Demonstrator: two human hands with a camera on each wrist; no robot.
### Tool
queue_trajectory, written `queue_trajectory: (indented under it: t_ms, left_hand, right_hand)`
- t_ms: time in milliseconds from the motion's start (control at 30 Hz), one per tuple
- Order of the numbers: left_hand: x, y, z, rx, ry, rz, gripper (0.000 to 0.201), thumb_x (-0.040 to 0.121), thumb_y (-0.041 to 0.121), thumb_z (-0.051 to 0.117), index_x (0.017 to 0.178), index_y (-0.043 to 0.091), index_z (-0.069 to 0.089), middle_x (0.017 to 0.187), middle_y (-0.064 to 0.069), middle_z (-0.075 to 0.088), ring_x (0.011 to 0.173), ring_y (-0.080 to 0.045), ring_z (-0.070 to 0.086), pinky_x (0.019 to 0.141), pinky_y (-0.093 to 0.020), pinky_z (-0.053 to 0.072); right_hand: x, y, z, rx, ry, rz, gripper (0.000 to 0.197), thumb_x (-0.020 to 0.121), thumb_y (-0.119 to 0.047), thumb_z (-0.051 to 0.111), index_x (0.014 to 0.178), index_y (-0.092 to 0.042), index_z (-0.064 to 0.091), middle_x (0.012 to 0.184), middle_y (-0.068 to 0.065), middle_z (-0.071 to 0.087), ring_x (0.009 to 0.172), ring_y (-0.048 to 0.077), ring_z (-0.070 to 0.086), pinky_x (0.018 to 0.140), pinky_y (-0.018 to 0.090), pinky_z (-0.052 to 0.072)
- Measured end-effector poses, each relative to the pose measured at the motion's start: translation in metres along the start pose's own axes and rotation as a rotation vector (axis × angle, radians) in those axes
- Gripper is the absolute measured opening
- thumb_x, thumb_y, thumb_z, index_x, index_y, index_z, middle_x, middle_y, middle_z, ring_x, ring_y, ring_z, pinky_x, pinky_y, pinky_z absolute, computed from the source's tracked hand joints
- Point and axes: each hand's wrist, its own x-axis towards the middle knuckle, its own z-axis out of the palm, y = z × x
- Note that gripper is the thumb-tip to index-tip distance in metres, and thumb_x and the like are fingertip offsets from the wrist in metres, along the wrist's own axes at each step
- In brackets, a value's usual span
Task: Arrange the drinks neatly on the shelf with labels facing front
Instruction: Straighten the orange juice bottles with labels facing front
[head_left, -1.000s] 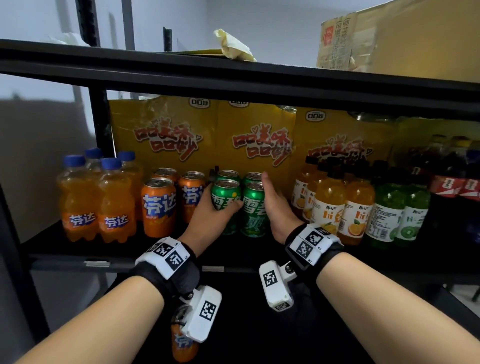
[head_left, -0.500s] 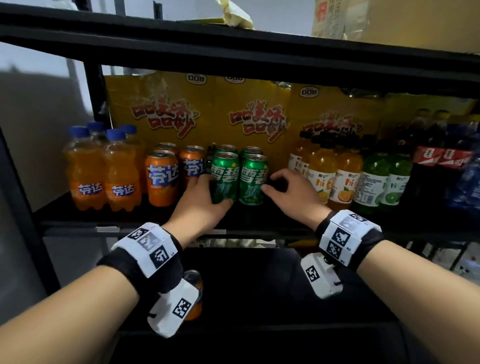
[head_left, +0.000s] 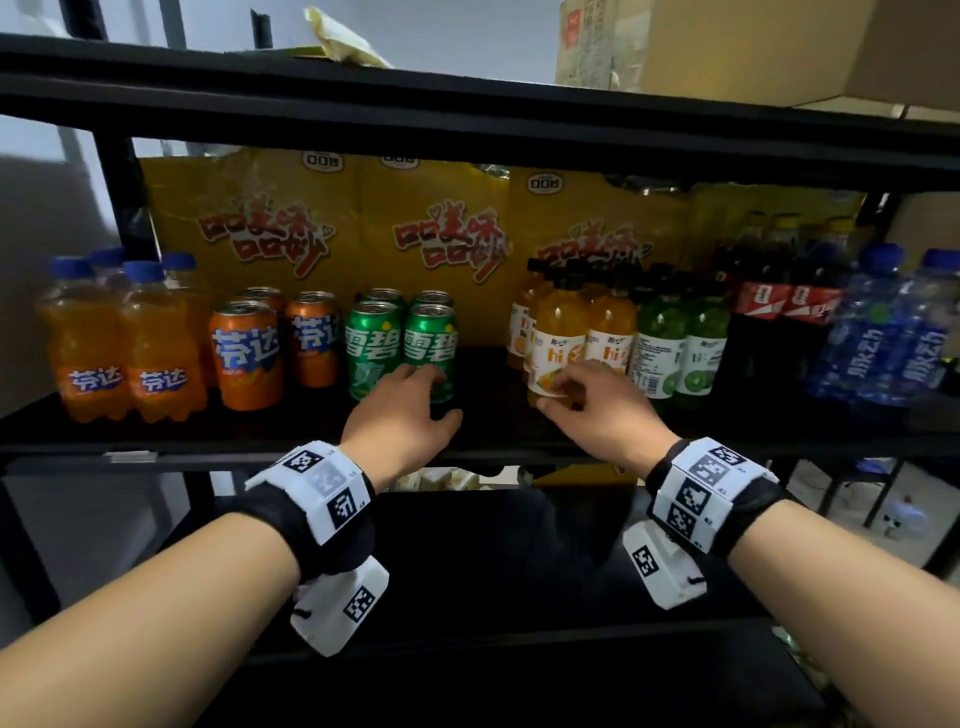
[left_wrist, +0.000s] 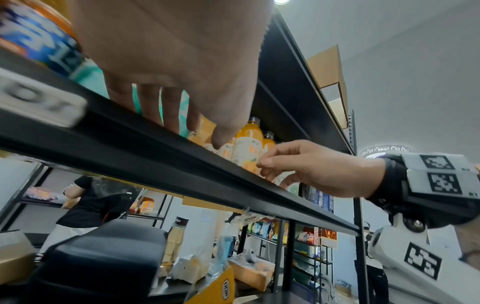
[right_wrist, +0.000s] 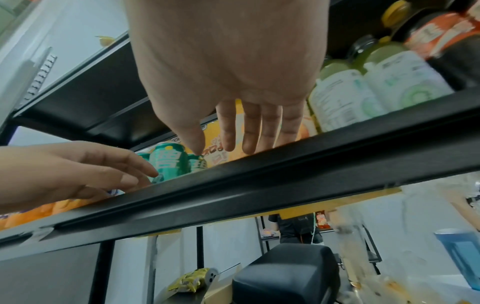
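Nearest, our wrists: both wear black bands with white coded tags, seen from the head view.
Left hand: we hold it low before the front green cans, fingers loose and spread, gripping nothing; whether the tips touch a can we cannot tell from above.
Left wrist view: it looks up under the shelf edge and shows our left fingers hanging straight above the rail, which the head view hides.
Right hand: we reach to the front orange juice bottle, fingers slightly bent and parted at its lower label; a firm grip does not show.
Right wrist view: our right fingers point nearly straight toward the bottle, with the green juice bottles just beside.
Drinks on the shelf: left to right stand orange soda bottles, orange cans, the green cans, the juices, dark cola bottles and blue bottles, most labels facing us.
Farther back: yellow cartons stand behind the rows.
Below, wrist views only: a person in a black top stands beyond the shelf.
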Motion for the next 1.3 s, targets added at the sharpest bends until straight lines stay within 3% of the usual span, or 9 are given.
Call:
queue_trajectory:
  t_ms: [333,467,567,700,767,867,1033,1133,1300]
  left_hand:
    - [0.055,0.082,0.069,-0.272,0.08,0.018,0.074,0.089,0.051,0.07,0.15,0.022,0.04,0.14,-0.004,0.056,0.128,-0.025,0.055,0.099,-0.034,0.045]
    - [0.078,0.099,0.073,-0.525,0.064,-0.079,0.074,0.082,0.05,0.081,0.141,0.022,0.046,0.122,0.006,0.063,0.109,-0.016,0.061,0.088,-0.029,0.045]
    - [0.092,0.111,0.078,-0.704,0.131,-0.161,0.061,0.082,0.04,0.084,0.131,0.024,0.052,0.122,0.004,0.067,0.108,-0.015,0.066,0.093,-0.033,0.054]
    - [0.08,0.108,0.082,-0.93,0.189,-0.14,0.035,0.088,0.03,0.081,0.116,0.023,0.061,0.11,-0.001,0.074,0.091,-0.008,0.073,0.071,-0.02,0.058]
    - [0.072,0.106,0.08,-1.042,0.197,-0.154,0.039,0.09,0.031,0.078,0.124,0.016,0.063,0.11,-0.008,0.076,0.097,-0.02,0.076,0.081,-0.032,0.062]
    - [0.06,0.104,0.072,-1.174,0.223,-0.164,0.039,0.093,0.032,0.074,0.126,0.015,0.063,0.11,-0.01,0.078,0.099,-0.024,0.076,0.086,-0.041,0.062]
    - [0.048,0.105,0.062,-1.293,0.186,-0.172,0.047,0.086,0.036,0.076,0.127,0.019,0.06,0.109,-0.008,0.078,0.101,-0.027,0.076,0.085,-0.046,0.062]
    - [0.046,0.104,0.059,-1.3,0.164,-0.165,0.045,0.09,0.035,0.072,0.13,0.019,0.062,0.116,-0.01,0.076,0.104,-0.028,0.074,0.085,-0.044,0.061]
    - [0.045,0.091,0.05,-1.338,0.11,-0.2,0.03,0.105,0.028,0.052,0.132,0.024,0.064,0.12,-0.008,0.075,0.106,-0.025,0.073,0.08,-0.035,0.061]
  right_hand:
    - [0.0,0.061,-0.028,-0.007,0.004,-0.016,0.037,0.092,-0.052,0.067,0.12,-0.029,0.065,0.119,-0.007,0.06,0.11,0.014,0.06,0.093,0.038,0.054]
    - [0.001,0.071,-0.025,0.133,0.043,-0.063,0.033,0.091,-0.05,0.069,0.117,-0.03,0.067,0.116,-0.01,0.062,0.108,0.012,0.06,0.095,0.038,0.054]
    - [0.006,0.083,-0.025,0.264,0.046,-0.122,0.027,0.09,-0.045,0.073,0.111,-0.029,0.069,0.107,-0.011,0.065,0.1,0.009,0.062,0.09,0.036,0.056]
    - [0.009,0.077,-0.022,0.426,0.109,-0.193,0.013,0.092,-0.041,0.071,0.097,-0.03,0.066,0.093,-0.012,0.067,0.087,0.003,0.062,0.077,0.028,0.054]
    - [0.015,0.072,-0.018,0.493,0.101,-0.197,0.009,0.096,-0.041,0.066,0.093,-0.034,0.06,0.091,-0.012,0.066,0.084,0.001,0.062,0.072,0.022,0.049]
    - [0.023,0.061,-0.007,0.602,0.035,-0.162,0.018,0.093,-0.046,0.069,0.101,-0.04,0.054,0.098,-0.015,0.065,0.088,0.0,0.063,0.074,0.02,0.05]
    - [0.03,0.042,0.014,0.716,-0.061,-0.146,0.07,0.067,-0.062,0.082,0.124,-0.039,0.047,0.112,-0.02,0.063,0.099,-0.006,0.062,0.079,0.014,0.05]
    - [0.034,0.036,0.018,0.818,-0.02,-0.146,0.067,0.06,-0.061,0.086,0.113,-0.04,0.051,0.102,-0.02,0.069,0.09,-0.011,0.065,0.069,0.008,0.051]
    - [0.039,0.034,0.026,0.981,-0.013,-0.134,0.056,0.075,-0.035,0.091,0.12,-0.033,0.058,0.113,-0.011,0.072,0.1,0.0,0.069,0.088,0.026,0.058]
